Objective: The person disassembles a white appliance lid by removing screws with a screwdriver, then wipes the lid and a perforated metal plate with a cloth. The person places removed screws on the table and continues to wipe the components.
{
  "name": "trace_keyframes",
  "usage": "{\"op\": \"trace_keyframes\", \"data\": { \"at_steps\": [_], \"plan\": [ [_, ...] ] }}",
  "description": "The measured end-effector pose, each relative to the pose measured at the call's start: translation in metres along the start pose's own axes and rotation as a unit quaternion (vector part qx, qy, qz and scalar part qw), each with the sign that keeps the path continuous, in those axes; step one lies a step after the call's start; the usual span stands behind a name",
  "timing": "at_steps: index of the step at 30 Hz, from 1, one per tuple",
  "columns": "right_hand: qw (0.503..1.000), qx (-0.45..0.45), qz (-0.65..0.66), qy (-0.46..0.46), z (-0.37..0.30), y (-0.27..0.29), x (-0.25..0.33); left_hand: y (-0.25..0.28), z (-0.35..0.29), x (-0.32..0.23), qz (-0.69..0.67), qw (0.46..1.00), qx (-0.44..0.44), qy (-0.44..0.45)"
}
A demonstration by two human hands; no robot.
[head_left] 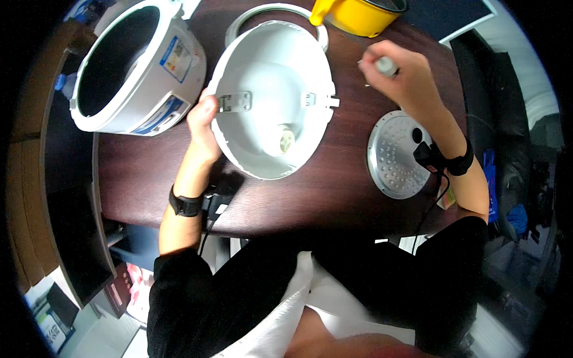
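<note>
My left hand (204,128) grips the left rim of a white rice cooker lid shell (256,137), tilted so its hollow inside faces me. Two metal hinge-like brackets and a round pale fitting (286,141) show inside the shell. My right hand (406,74) is raised over the table's right side, its fingers closed round a small object with a pale, rounded end (387,66); the rest is hidden and blurred, so its kind is unclear. Below that hand, a dimpled round metal plate (391,158) lies on the table, partly behind my right forearm.
The rice cooker body (185,83) stands open at the left. A white ring (268,7) lies behind the shell, and a yellow pot (358,18) sits at the far edge of the dark wooden table (149,179). Cables hang from both wrist straps.
</note>
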State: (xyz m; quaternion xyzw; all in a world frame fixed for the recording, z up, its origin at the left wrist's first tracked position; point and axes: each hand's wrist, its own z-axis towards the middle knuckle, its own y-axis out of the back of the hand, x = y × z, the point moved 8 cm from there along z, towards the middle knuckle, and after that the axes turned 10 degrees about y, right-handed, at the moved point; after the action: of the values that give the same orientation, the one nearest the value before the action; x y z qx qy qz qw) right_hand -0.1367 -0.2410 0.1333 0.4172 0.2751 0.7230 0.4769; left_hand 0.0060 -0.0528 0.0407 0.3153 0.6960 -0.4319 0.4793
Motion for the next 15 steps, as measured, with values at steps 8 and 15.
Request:
{"op": "trace_keyframes", "data": {
  "at_steps": [8, 15],
  "plan": [
    [0.937, 0.103, 0.046, -0.331, -0.074, -0.014, -0.116, -0.002, -0.006, -0.009, 0.035, 0.995, -0.092, -0.017],
    [0.921, 0.124, 0.095, -0.356, -0.084, -0.039, -0.139, 0.002, -0.004, -0.007, 0.042, 0.996, -0.079, -0.017]
  ]
}}
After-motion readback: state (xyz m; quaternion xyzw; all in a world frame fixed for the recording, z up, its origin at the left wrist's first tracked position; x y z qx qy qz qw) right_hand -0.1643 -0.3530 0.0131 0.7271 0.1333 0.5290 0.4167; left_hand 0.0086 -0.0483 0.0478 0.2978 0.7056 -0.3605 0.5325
